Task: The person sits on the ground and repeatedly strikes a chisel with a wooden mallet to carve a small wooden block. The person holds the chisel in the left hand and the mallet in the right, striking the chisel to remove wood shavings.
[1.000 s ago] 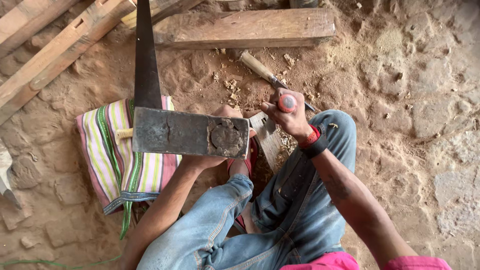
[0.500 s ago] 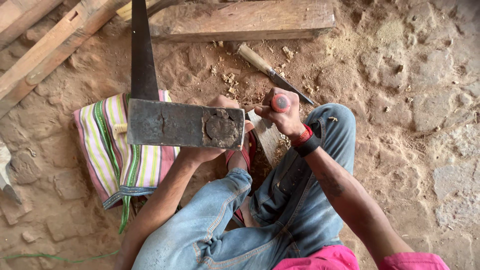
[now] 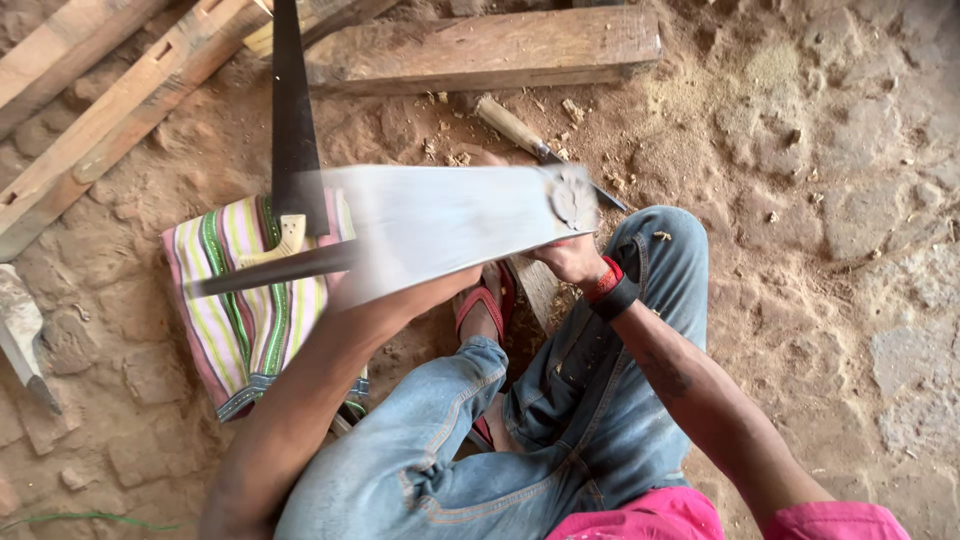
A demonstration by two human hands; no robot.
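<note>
- While one blurred metal block [image 3: 440,225] fills mid-frame, two saws lie at upper left: hand saw [image 3: 293,130], and one beneath.
- Left hand hidden, grip untellable; right hand [image 3: 572,258] clenches something unseen.
- Block now higher, larger than before.

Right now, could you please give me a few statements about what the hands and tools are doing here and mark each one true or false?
1. A wide flat metal blade, blurred in the picture, crosses in front of the person. True.
2. The right hand wears a red and black wristband. True.
3. The striped cloth lies on a wooden table. False: it lies on the dirt ground.
4. The wooden-handled tool is in the left hand. False: it lies on the ground, unheld.
5. A saw rests over the cloth. True.
</note>
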